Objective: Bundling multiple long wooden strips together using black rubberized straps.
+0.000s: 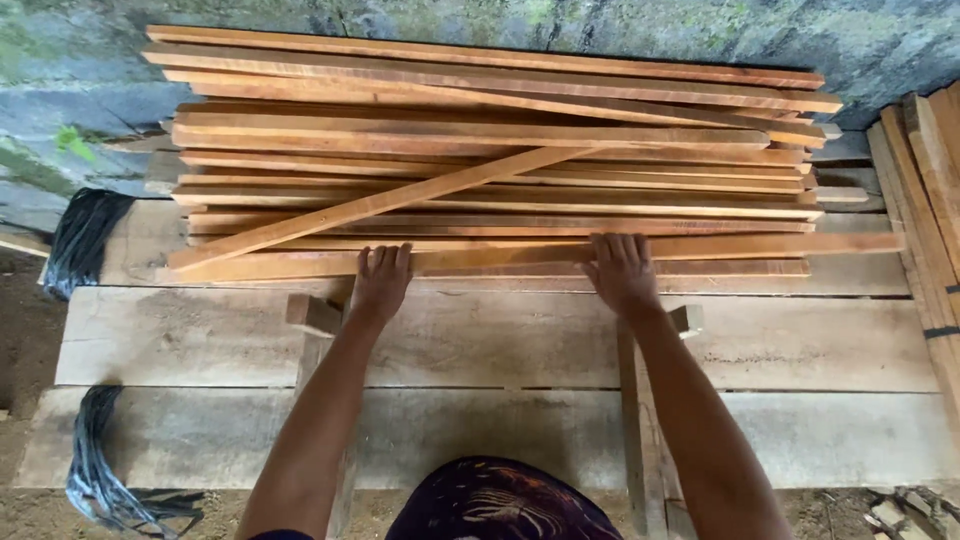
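Orange-brown wooden slats (500, 170) lie stacked in a loose pile on a bed of broad grey planks (500, 340), and that pile serves as the landmark for everything else. Most slats run lengthwise, while one slat (380, 203) lies slanted across the top of the pile, from its near left corner up toward its middle. At the pile's near edge, the left hand (381, 280) rests flat, fingers spread and open, on the nearest slat (490, 262). The right hand (621, 272) lies on the same near edge further right, palm down and fingers splayed, closed around nothing. Both forearms reach in from below the pile, over the grey planks. Two narrow wooden uprights (635, 420) stand just before the pile, one under each arm. Left of the pile, bundles of black strapping (80, 240) hang over the plank ends. Right of the pile leans another set of pale boards (925, 200). Behind the pile rises a mossy stone wall (600, 30).
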